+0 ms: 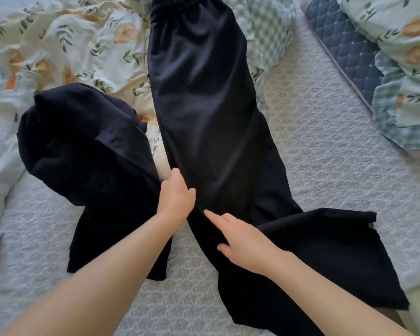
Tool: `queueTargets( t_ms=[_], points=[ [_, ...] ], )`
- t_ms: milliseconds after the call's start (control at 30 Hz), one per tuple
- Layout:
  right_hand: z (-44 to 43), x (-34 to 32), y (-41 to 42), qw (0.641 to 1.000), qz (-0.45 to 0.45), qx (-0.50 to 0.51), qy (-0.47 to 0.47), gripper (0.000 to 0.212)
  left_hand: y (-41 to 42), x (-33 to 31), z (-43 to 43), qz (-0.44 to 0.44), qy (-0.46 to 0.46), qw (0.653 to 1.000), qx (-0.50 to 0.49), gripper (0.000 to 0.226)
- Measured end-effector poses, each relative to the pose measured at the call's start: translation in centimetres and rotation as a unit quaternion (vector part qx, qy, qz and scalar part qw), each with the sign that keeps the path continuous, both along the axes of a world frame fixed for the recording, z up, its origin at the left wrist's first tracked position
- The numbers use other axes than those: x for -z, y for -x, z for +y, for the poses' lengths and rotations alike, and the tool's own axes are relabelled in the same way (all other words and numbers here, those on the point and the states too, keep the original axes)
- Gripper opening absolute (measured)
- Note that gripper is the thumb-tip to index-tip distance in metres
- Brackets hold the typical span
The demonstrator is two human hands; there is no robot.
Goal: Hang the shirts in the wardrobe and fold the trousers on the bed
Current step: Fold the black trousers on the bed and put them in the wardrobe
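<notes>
black trousers (pixel 204 105) are lying flat and smooth down the middle of the bed (pixel 325 166), waistband pointing at the far edge, hems fanning toward the near edge. left hand (pixel 177 192) is pressing their left seam, right hand (pixel 243 241) is resting flat on them, neither grasping.

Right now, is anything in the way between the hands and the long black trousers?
No, nothing visible. The left hand touches the left edge of the trousers and the right hand lies on the fabric. The other dark garment sits off to the left.
</notes>
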State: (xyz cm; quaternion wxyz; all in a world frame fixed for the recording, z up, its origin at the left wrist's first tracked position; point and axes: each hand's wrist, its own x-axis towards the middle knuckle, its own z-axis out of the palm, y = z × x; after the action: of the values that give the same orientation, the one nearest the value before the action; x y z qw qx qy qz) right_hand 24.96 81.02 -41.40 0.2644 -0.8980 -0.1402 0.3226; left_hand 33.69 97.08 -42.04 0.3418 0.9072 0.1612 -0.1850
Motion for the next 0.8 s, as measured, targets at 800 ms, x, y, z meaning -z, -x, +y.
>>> queueTargets(
  t_ms=[800],
  points=[
    [-6.0,0.6,10.3,0.994,0.077,-0.082,0.015,0.044,13.4,4.9,-4.8,0.118,0.075,0.982,-0.130,0.014]
  ],
)
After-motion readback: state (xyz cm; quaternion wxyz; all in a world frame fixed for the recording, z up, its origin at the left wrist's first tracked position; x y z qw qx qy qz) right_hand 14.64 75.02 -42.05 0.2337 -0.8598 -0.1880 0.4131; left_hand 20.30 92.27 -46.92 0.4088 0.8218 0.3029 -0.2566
